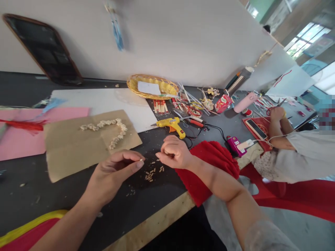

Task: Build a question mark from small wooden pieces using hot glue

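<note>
My left hand (115, 174) pinches a small pale piece (141, 160) between thumb and forefinger. Facing it, with a gap between them, my right hand (174, 151) is curled closed over the table; whatever its fingers may hold is hidden. On the dark tabletop below lie several short pale sticks (149, 175). Left of the hands, a brown paper sheet (78, 150) carries a curved row of knobbly cream-coloured bits (119, 129). Just beyond my right hand rests a yellow glue gun (171, 126), its nozzle pointing left.
A wicker basket (131, 85) stands by the partition, with matchsticks (160, 106) and scissors (193, 109) near it. A red cloth (209, 164) lies under my right forearm. A phone (49, 52) leans at left. Right, a co-worker's hand (277, 113) holds scissors.
</note>
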A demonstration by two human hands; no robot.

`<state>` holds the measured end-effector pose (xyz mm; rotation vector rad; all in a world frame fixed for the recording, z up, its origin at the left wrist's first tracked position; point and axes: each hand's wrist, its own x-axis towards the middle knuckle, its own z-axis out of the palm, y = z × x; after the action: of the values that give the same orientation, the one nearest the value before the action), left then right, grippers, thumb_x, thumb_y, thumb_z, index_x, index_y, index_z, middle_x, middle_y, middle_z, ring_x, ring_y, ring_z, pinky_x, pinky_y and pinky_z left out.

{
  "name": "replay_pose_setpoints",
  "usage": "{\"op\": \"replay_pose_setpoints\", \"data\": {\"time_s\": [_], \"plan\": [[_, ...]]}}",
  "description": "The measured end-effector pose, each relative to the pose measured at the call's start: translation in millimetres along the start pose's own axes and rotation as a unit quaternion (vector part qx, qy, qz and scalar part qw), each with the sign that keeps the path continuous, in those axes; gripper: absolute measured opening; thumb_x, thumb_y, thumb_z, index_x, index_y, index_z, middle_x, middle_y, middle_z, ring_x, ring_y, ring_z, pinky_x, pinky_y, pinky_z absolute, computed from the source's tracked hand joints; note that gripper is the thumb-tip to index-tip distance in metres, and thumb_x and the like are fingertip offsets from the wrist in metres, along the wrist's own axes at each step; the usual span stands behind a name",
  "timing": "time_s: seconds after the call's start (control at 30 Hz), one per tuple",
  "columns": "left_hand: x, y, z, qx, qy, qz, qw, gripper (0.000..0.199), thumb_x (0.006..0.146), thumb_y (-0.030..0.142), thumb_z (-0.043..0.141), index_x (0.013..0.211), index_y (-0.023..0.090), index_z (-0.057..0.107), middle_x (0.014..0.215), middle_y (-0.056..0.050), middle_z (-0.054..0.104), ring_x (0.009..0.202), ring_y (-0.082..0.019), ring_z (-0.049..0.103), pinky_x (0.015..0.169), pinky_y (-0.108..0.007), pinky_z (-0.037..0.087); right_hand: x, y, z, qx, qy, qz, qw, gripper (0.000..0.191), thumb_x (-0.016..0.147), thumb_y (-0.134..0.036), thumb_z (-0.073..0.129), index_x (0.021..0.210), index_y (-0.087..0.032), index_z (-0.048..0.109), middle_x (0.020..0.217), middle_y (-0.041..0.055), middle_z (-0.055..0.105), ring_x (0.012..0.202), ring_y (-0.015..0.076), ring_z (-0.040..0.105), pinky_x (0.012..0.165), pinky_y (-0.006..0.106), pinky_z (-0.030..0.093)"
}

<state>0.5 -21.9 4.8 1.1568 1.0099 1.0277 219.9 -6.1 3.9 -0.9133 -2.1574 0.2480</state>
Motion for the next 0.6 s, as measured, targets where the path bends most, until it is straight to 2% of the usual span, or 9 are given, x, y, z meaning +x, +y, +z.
{"op": "replay_pose_setpoints", "data": {"time_s": [0.07,0.17,0.27,0.33,0.4,0.5,0.6], "plan": [[1.2,1.0,0.4,-0.012,0.018,-0.012,1.0,0.019,0.059,0.03,0.088,0.068,0.022,0.073,0.077,-0.001,0.071,0.073,-0.016,0.062,0.064,-0.024,0.051,-0.3,2.8,2.6,-0.018,-0.007,0.022,1.0,0.05,0.09,-0.021,0.057,0.059,-0.024,0.018,0.051,-0.0066,0.036,0.052,0.0105,0.043,0.085,0.033,0.05],[2.8,3.6,2.7,-0.03,0.035,-0.039,0.998,0.024,0.054,0.031,0.09,0.068,0.022,0.074,0.071,0.0,0.068,0.067,-0.013,0.058,0.059,-0.022,0.048,-0.4,5.8,4.2,-0.022,0.01,0.047,0.999,0.05,0.089,-0.015,0.053,0.061,-0.025,0.013,0.052,-0.0075,0.024,0.051,0.011,0.037,0.074,0.028,0.05],[3.3,3.8,4.3,-0.052,0.036,-0.055,0.996,0.028,0.055,0.032,0.09,0.078,0.023,0.077,0.07,0.001,0.068,0.067,-0.012,0.055,0.059,-0.021,0.047,-0.1,6.6,1.2,-0.007,0.051,0.054,0.997,0.046,0.088,-0.017,0.049,0.062,-0.025,0.012,0.054,-0.0054,0.027,0.053,0.011,0.038,0.058,0.024,0.042],[3.1,2.2,4.7,-0.06,0.04,-0.053,0.996,0.026,0.056,0.032,0.09,0.077,0.022,0.078,0.069,0.001,0.068,0.067,-0.012,0.054,0.06,-0.021,0.046,-0.1,6.2,-4.5,0.007,0.072,0.052,0.996,0.044,0.088,-0.019,0.048,0.063,-0.025,0.013,0.055,-0.005,0.027,0.052,0.0104,0.036,0.051,0.024,0.035],[2.7,0.3,5.0,-0.073,0.046,-0.041,0.995,0.023,0.057,0.03,0.09,0.074,0.021,0.077,0.068,0.001,0.067,0.066,-0.011,0.054,0.061,-0.021,0.045,-0.6,6.5,-13.4,0.013,0.093,0.057,0.994,0.043,0.088,-0.019,0.048,0.062,-0.024,0.014,0.054,-0.0057,0.025,0.049,0.0095,0.032,0.049,0.024,0.031],[2.3,-1.5,5.5,-0.108,0.048,-0.023,0.993,0.022,0.057,0.028,0.09,0.074,0.021,0.077,0.066,0.002,0.066,0.064,-0.009,0.054,0.06,-0.02,0.044,-2.3,13.4,-29.2,-0.012,0.135,0.119,0.984,0.043,0.087,-0.019,0.052,0.059,-0.023,0.02,0.054,-0.006,0.03,0.048,0.0075,0.03,0.049,0.023,0.029],[2.8,-1.5,5.9,-0.123,0.032,-0.004,0.992,0.022,0.061,0.03,0.089,0.075,0.019,0.076,0.063,0.001,0.065,0.06,-0.009,0.053,0.057,-0.021,0.042,-3.4,28.2,-39.2,-0.031,0.215,0.16,0.963,0.043,0.086,-0.02,0.054,0.059,-0.023,0.022,0.052,-0.0073,0.025,0.047,0.0072,0.025,0.047,0.023,0.027]]}}
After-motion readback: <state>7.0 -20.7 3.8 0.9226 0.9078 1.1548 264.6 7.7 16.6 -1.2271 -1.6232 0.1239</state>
